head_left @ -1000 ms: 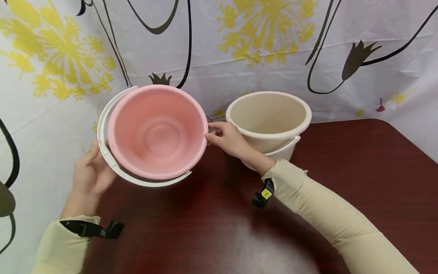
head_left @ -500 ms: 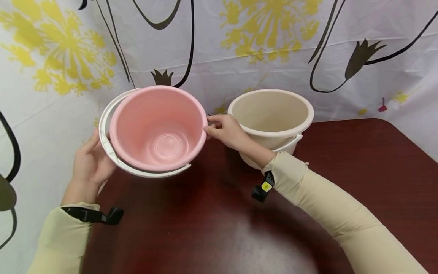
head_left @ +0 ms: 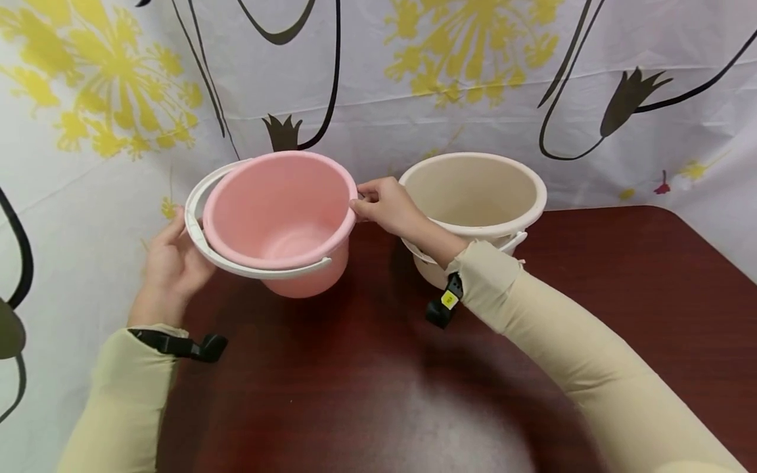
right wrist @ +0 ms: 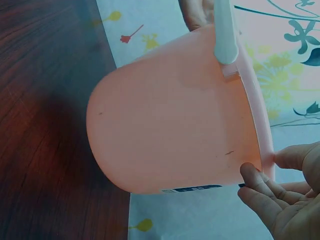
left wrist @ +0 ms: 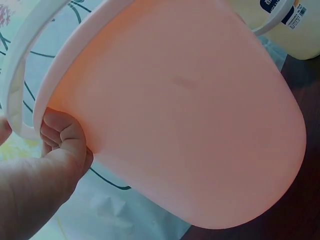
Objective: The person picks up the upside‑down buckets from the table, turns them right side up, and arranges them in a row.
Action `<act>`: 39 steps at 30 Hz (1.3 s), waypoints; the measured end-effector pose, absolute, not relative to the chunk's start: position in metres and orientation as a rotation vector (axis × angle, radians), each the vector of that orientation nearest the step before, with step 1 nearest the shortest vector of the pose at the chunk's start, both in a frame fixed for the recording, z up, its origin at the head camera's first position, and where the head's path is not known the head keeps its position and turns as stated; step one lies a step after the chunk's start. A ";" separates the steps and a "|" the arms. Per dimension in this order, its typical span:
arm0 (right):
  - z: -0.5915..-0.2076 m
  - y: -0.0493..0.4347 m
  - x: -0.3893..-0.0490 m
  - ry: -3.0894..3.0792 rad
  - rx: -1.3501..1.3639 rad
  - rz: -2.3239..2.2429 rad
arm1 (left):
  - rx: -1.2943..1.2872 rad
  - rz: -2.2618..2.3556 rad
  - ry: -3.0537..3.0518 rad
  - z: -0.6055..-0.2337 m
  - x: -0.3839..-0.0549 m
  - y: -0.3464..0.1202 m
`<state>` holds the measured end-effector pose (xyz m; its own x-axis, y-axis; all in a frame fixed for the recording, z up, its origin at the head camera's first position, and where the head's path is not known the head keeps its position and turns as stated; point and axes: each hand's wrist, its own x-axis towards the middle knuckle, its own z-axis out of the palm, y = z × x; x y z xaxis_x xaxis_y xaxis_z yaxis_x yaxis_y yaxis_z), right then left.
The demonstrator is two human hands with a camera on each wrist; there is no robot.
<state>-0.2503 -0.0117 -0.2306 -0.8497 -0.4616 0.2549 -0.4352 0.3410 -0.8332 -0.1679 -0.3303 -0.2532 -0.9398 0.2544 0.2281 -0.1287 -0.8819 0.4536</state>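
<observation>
A pink bucket [head_left: 296, 279] with a white handle [head_left: 215, 253] is held tilted over the dark red tabletop, its mouth leaning towards the head camera. On its left side my left hand [head_left: 171, 266] grips the rim; in the left wrist view, curled fingers [left wrist: 62, 132] tuck under the lip, and the thumb tip shows beside the handle. Opposite, my right hand [head_left: 390, 207] pinches the rim, thumb on the lip and fingertips [right wrist: 252, 175] against the outer wall. The bucket's inside shows nothing in it. Part of the left hand is hidden behind the handle.
A cream bucket [head_left: 476, 190] stands upright on the table [head_left: 621, 276] close to my right hand, its white handle [head_left: 513, 243] lowered. My right forearm overlaps its front in the head view. A flowered white cloth [head_left: 367, 79] hangs along the back and left.
The pink bucket has tipped from facing the head camera towards upright, so its outer wall now shows below the rim. Both hands keep their grip, the right hand higher and the left slightly rightward.
</observation>
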 end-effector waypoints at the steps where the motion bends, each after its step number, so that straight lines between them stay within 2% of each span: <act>1: -0.230 -0.013 -0.251 2.564 -0.857 -1.557 | 0.403 2.838 0.660 -0.254 -0.169 -0.331; 19: -0.234 -0.020 -0.260 2.880 -0.843 -1.194 | 0.020 2.889 0.713 -0.270 -0.189 -0.325; 39: -0.237 -0.033 -0.261 3.083 -0.727 -0.941 | -0.116 2.929 0.672 -0.273 -0.197 -0.326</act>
<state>-0.2611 -0.0329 -0.2375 -0.8905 -0.3619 0.2757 -0.4542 0.7428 -0.4920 -0.1974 -0.3257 -0.2727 -0.9880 0.1135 -0.1045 -0.1477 -0.8914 0.4284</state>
